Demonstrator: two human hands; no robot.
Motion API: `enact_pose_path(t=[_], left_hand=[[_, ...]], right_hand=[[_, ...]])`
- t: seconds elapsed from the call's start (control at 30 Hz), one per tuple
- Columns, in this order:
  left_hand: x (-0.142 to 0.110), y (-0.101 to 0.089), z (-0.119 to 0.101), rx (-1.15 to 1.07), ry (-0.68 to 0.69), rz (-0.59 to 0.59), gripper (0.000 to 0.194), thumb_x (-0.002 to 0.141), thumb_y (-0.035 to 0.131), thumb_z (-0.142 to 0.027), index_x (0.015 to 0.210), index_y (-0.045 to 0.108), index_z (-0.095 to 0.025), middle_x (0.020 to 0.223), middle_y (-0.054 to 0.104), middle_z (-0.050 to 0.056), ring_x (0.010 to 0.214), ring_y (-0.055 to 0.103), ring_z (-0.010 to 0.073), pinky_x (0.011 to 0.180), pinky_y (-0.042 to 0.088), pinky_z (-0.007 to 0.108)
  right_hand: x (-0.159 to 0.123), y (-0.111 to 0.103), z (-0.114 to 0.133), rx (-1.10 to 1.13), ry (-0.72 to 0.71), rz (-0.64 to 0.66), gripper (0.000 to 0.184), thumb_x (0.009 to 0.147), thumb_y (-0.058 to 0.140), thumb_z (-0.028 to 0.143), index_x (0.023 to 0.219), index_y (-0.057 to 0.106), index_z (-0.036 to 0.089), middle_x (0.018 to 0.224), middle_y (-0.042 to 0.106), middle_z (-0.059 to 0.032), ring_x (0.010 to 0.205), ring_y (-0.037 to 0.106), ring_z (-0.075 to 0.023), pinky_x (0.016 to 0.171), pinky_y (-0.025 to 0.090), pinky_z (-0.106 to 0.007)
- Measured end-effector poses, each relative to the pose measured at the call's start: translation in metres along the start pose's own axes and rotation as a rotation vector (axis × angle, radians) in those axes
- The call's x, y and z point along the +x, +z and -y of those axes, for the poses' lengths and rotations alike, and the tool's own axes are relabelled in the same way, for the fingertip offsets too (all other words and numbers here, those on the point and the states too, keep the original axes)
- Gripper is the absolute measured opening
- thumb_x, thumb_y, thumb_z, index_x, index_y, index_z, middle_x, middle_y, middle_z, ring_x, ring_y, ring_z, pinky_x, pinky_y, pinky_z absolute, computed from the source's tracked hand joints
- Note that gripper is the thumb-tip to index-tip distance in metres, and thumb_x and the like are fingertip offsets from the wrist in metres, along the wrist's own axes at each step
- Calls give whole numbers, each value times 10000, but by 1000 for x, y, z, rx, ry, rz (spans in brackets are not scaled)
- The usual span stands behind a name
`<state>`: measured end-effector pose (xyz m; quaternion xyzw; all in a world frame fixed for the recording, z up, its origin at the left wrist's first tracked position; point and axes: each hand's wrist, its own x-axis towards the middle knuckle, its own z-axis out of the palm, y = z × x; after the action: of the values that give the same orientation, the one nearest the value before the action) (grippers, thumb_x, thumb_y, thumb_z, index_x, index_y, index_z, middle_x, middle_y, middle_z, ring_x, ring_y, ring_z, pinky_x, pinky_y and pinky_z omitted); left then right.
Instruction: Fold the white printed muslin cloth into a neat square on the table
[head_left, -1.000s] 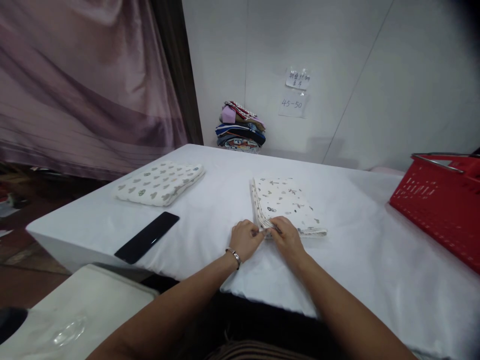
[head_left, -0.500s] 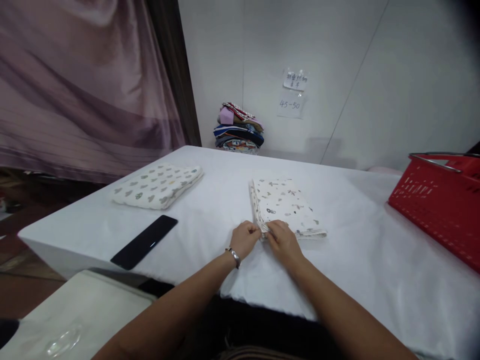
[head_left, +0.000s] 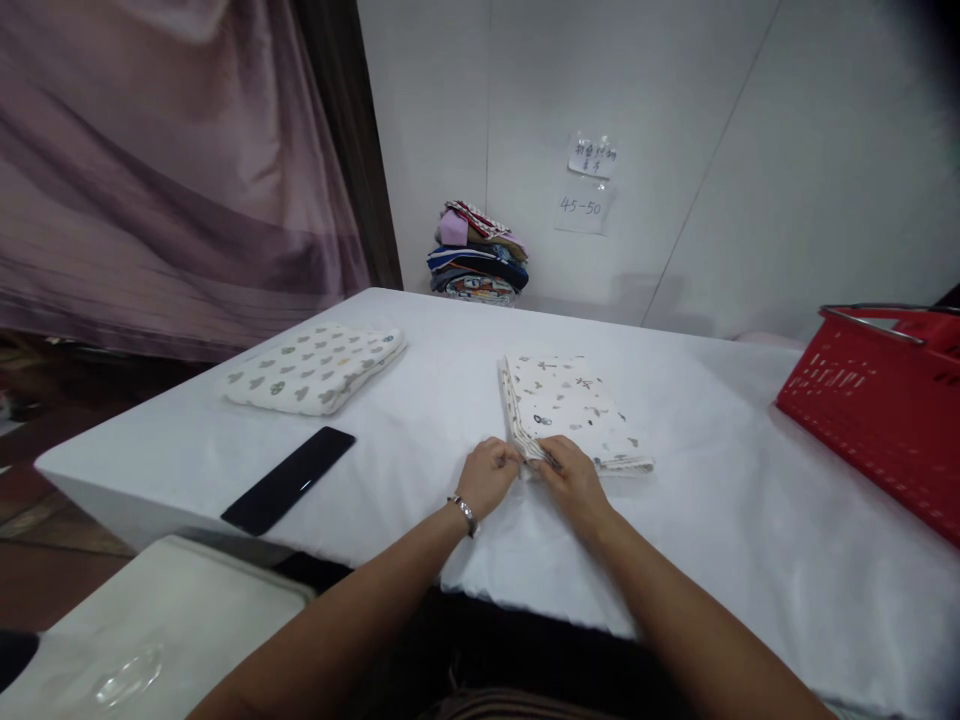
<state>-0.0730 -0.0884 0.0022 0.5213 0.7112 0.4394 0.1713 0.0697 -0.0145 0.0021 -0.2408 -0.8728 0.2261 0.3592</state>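
Note:
A folded white cloth (head_left: 577, 405) with small grey and dark prints lies on the white-covered table (head_left: 420, 400) in front of me. My left hand (head_left: 489, 474), a silver bracelet at its wrist, pinches the cloth's near left corner. Just beside it, my right hand (head_left: 568, 478) is closed on the layered edge of the same corner, thumb beneath and fingers on top. The fingertips of both hands nearly meet there. Further left lies a second folded white cloth (head_left: 315, 370) with grey cloud-like prints, untouched.
A flat black slab (head_left: 289, 482) lies at the table's left front. On the right stands a red plastic basket (head_left: 874, 410). Folded clothes (head_left: 480, 255) are stacked against the wall at the back. A whitish lidded box (head_left: 172, 620) is low at left, by a pink curtain (head_left: 187, 170).
The right hand's fingers have lifted and turned the corner's layers slightly, showing more of the striped edge. The left hand has barely moved. The view has shifted a little.

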Motion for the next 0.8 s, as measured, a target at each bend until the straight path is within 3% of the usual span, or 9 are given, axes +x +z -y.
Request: enact_pose_path(t=[0.37,0.8], left_hand=[[-4,4,-11,285,31,68,166,708,606,-397,697,648,-236,786,597,-8,839,515,163,762,365,296],[-3,8,-9,297,22,53,119,737,544,-228,646,620,-211,763,596,-15,809,521,139,751,364,276]], right_hand=[[2,-1,-3,79,41,-4,185,772,511,178,932,594,216,877,602,-38,833,535,-184,742,425,-312],[4,-1,-3,111,65,-38,163,769,509,199,894,611,220,845,613,-31,796,548,-178,708,431,-298]])
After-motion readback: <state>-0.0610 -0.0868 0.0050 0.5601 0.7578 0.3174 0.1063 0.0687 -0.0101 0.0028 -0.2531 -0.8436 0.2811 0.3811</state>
